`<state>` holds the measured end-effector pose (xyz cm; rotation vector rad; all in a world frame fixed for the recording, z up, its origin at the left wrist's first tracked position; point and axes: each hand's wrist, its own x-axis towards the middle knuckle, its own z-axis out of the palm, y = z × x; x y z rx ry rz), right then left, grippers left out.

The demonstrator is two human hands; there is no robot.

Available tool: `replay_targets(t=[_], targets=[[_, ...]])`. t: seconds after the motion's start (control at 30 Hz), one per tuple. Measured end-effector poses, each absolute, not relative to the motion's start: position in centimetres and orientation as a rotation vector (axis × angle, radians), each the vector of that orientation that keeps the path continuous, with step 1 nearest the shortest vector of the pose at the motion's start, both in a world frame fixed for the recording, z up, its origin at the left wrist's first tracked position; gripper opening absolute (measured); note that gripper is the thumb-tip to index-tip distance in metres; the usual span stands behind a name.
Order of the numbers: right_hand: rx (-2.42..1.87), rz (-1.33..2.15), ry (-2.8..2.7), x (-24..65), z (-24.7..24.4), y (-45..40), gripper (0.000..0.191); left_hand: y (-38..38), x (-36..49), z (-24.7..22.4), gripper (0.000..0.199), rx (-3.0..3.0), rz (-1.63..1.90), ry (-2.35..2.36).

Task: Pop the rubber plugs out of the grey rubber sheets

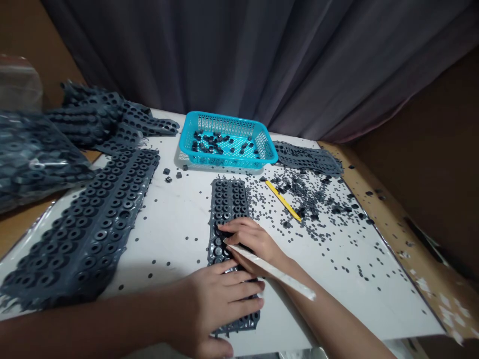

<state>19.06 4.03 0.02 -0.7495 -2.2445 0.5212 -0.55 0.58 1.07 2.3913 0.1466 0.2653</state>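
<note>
A dark grey rubber sheet (229, 199) with rows of round raised cups lies lengthwise on the white board. Across its near part my left hand (220, 304) rests palm down, fingers spread and pointing right. My right hand (258, 244) is over the middle of the same sheet, its fingers closed round a thin white stick (288, 280). The stick's upper end meets the sheet by the fingertips, and its other end points down to the right. Part of the sheet is hidden under both hands.
A blue basket (228, 160) holding small black pieces stands behind the sheet. A larger rubber sheet (108, 214) and a plastic bag (33, 154) lie left. Right are a yellow stick (283, 201), scattered dark discs (310, 194) and another sheet (307, 157).
</note>
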Motion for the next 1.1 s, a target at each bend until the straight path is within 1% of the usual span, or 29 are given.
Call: replay_targets(t=[0.1, 0.23, 0.33, 0.43, 0.53, 0.6, 0.7, 0.77, 0.93, 1.1], targets=[[-0.764, 0.443, -2.332, 19.2, -0.1, 4.2, 0.006, 0.5, -0.6, 1.2, 0.065, 2.355, 0.264, 0.156], [-0.766, 0.319, -2.405, 19.1, -0.4, 4.4, 0.012, 0.4, -0.6, 1.2, 0.065, 2.324, 0.26, 0.175], [-0.825, 0.29, -2.371, 19.0, -0.5, 4.4, 0.015, 0.4, -0.6, 1.2, 0.065, 2.315, 0.239, 0.17], [-1.025, 0.353, -2.194, 19.3, -0.2, 4.6, 0.016, 0.4, -0.6, 1.1, 0.067, 2.316, 0.244, 0.173], [-1.166, 0.479, -1.988, 19.9, 0.8, 4.5, 0.009, 0.4, -0.5, 0.8, 0.07, 2.332, 0.246, 0.16], [-1.139, 0.63, -1.957, 20.1, 1.5, 4.3, 0.006, 0.3, -0.4, 0.6, 0.071, 2.336, 0.247, 0.155], [-0.984, 0.9, -2.048, 20.0, 2.0, 3.7, 0.004, 0.3, -0.4, 0.5, 0.071, 2.336, 0.259, 0.176], [-0.914, 0.992, -2.114, 19.7, 2.0, 3.5, 0.003, 0.3, -0.5, 0.6, 0.073, 2.342, 0.245, 0.181], [-0.887, 0.981, -2.157, 19.6, 1.6, 3.4, 0.003, 0.4, -0.7, 1.0, 0.07, 2.32, 0.219, 0.19], [-0.866, 0.868, -2.248, 19.7, 1.4, 3.5, 0.003, 0.4, -0.7, 0.7, 0.071, 2.299, 0.241, 0.186]])
